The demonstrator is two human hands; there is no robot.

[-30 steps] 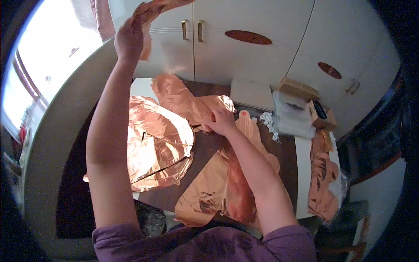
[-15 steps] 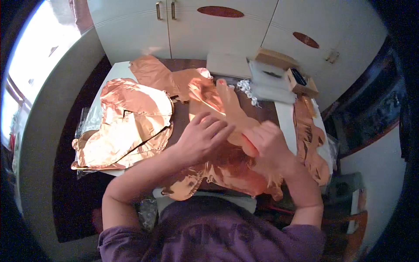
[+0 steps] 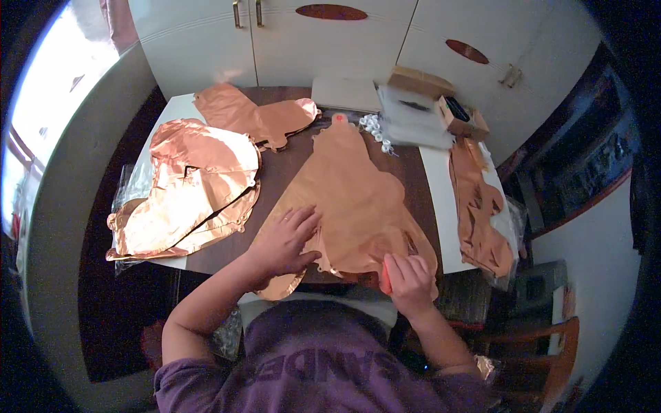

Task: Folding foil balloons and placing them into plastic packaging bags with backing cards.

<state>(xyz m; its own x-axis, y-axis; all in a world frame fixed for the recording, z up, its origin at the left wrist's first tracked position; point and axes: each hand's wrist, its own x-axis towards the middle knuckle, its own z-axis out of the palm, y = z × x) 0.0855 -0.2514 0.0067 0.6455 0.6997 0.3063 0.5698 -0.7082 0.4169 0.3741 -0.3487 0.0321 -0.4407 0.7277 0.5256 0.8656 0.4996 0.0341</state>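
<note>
A large deflated rose-gold foil balloon (image 3: 354,189) lies spread across the middle of the brown table top, its narrow end pointing away from me. My left hand (image 3: 286,244) rests over its left near side, fingers apart and holding nothing. At the near right part of the foil, my right hand (image 3: 413,283) is closed around a small orange-red piece (image 3: 387,275), pressed down on the balloon. That piece's exact kind is hidden by my fingers. The foil is creased close to my right hand.
Folded foil balloons (image 3: 196,189) lie on the left, with another flat foil balloon (image 3: 258,117) behind. A cluster of small white rings (image 3: 375,127), clear plastic bags (image 3: 413,117) and an open cardboard box (image 3: 463,120) stand at the back right. More foil (image 3: 475,213) hangs over the right edge.
The middle balloon, bunched and lifted before, now lies flat. Both hands have come down and nearer to me, the left opening out over the foil. The right still grips the orange-red piece.
</note>
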